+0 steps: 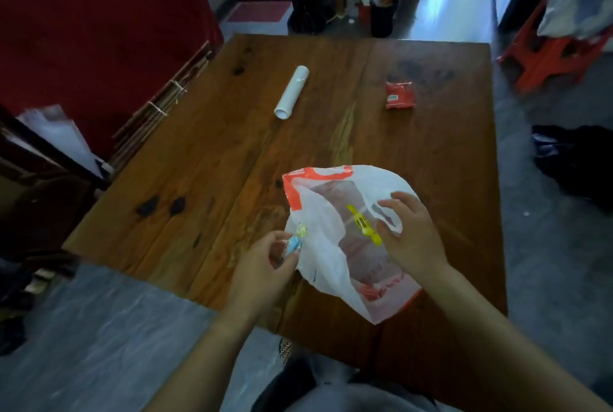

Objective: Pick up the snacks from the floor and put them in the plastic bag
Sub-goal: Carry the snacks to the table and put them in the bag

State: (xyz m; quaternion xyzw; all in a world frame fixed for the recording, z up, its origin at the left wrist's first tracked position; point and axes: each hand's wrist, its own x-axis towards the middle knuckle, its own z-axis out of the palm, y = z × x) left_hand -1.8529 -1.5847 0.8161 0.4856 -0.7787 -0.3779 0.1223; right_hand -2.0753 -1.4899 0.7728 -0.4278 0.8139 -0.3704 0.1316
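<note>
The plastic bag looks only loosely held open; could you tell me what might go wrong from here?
The plastic bag is limp, so its mouth may fold shut if the right hand loosens its hold on the handle. The left hand pinches small candies outside the rim; they could drop onto the table. The red snack packet far across the table may get overlooked.

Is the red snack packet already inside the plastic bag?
No, the red packet lies on the table, well apart from the bag that both hands hold.

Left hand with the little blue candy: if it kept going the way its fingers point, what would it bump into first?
Most likely the white plastic bag: the left hand points right at its near rim.
</note>
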